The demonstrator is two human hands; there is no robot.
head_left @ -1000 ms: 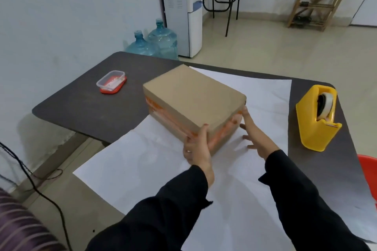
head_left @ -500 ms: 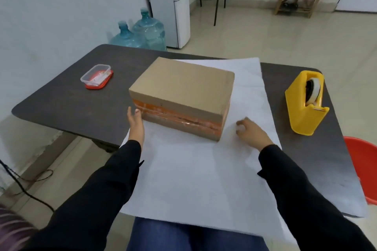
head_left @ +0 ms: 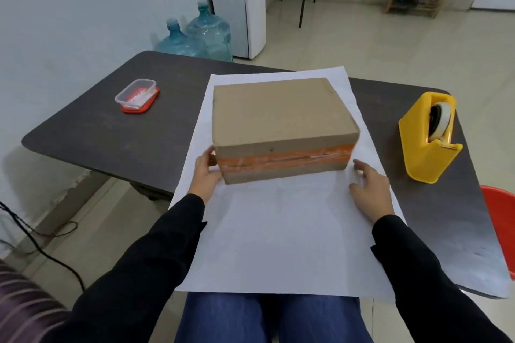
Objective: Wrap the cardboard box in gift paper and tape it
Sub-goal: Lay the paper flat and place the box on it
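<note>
A brown cardboard box (head_left: 281, 117) with an orange band round its sides sits squarely on a white sheet of gift paper (head_left: 281, 234) spread over the dark table (head_left: 111, 131). My left hand (head_left: 206, 170) grips the box's near left corner, thumb and fingers curled against it. Just off the near right corner, my right hand (head_left: 369, 189) rests flat on the paper with fingers spread, not touching the box. A yellow tape dispenser (head_left: 427, 139) with a white roll stands on the table to the right of the paper.
A clear plastic container with a red lid (head_left: 137, 96) lies on the table's left part. The paper's near edge hangs over the table onto my lap. A red chair edge (head_left: 501, 220) shows at right. Water bottles (head_left: 200, 33) and a dispenser stand behind the table.
The box has been turned so its long side faces me, squared on the paper. My left hand moved onto its near left corner; my right hand opened flat beside the right corner.
</note>
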